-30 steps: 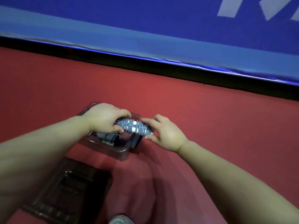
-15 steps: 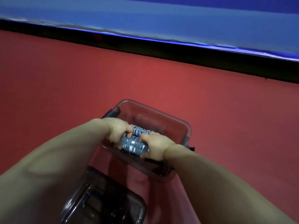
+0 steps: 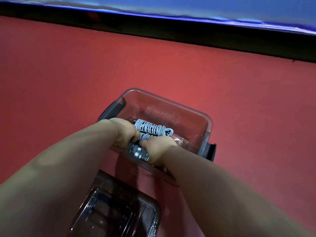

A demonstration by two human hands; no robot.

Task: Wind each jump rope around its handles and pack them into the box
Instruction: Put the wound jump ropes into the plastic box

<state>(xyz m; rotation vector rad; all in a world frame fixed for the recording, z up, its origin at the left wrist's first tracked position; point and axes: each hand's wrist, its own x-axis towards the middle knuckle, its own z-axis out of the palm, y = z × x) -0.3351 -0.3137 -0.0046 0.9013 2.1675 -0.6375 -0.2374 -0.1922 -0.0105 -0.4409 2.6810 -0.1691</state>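
A person leans over a clear plastic box (image 3: 209,124) on the red floor (image 3: 68,82), both hands clamped on a wound jump rope (image 3: 138,152) at the box's near side. The left hand (image 3: 124,132) curls round one end and the right hand (image 3: 159,149) round the other. The grey coils show only in the short gap between them. The bundle's long axis runs hand to hand, roughly along the box's near wall, and neither hand is plainly nearer. Whether it already rests on the bottom of the box or hangs just above cannot be told. Just beyond the hands, toward the middle of the box, a second wound rope (image 3: 153,129) lies inside on nearly the same line. The far half of the box shows only red through its clear bottom. The next move looks like a short drop into the space beside that packed bundle. A dark lid (image 3: 119,211) lies on the floor on the person's side of the box.
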